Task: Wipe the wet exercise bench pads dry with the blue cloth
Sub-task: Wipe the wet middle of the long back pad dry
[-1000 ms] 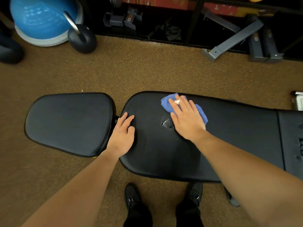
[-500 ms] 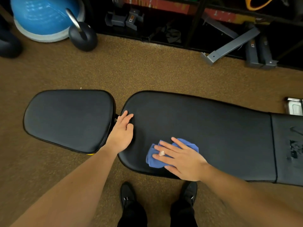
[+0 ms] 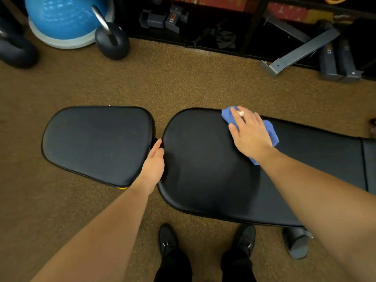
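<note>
- Head view, looking down: a blue cloth (image 3: pixel 271 132) lies at the far edge of the long black back pad (image 3: pixel 213 169), mostly hidden under the right hand (image 3: pixel 249 133), whose straight fingers press it flat.
- Left hand (image 3: pixel 154 164) rests in the gap beside the seat pad (image 3: pixel 97 143), fingertips hidden.
- Back pad is cut off at the right edge.
- Black shoes (image 3: pixel 167 240) stand on brown floor (image 3: pixel 183 82).

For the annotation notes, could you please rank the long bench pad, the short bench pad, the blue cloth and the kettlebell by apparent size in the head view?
1. long bench pad, cut off at the right
2. short bench pad
3. kettlebell, farther away
4. blue cloth, mostly hidden under the right hand, so the last two are unsure
</note>
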Tool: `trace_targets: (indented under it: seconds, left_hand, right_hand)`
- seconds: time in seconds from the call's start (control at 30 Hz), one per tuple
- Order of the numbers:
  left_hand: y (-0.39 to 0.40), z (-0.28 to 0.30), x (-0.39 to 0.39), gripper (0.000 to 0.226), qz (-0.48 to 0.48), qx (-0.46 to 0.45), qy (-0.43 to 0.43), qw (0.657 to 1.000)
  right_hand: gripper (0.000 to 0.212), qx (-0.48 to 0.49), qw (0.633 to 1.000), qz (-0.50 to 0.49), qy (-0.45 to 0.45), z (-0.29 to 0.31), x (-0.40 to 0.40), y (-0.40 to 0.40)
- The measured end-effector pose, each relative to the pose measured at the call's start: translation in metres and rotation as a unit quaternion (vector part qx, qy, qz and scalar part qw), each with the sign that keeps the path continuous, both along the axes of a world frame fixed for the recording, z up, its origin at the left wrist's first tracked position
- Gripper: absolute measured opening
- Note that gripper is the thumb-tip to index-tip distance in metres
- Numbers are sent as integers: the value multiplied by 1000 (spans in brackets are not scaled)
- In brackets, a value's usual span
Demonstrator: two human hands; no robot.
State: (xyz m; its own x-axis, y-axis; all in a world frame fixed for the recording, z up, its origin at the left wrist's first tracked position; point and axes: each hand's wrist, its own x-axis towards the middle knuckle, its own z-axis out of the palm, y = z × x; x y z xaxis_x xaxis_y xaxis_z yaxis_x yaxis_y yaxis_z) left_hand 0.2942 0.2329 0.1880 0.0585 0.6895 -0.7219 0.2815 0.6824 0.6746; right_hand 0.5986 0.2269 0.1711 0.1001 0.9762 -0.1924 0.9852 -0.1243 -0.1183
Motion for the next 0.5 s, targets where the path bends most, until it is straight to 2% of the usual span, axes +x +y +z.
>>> trace_targets:
  seconds: [0.2, 0.3, 0.43, 0.5]
  left_hand:
    - [2, -6, -14, 72, -71, 24, -4, 997]
    - [3, -5, -17, 72, -54, 32, -5, 998]
    - [9, 0, -17, 64, -37, 11, -6, 999]
    - [11, 7, -22, 54, -84, 50, 59, 993]
  right_hand:
    - [52, 11, 978, 207, 3, -5, -94, -22]
    - [51, -25, 958, 285, 34, -2, -122, -62]
    - [49, -43, 913, 404, 27, -4, -120, -106]
    - [47, -24, 913, 406, 27, -5, -103, -110]
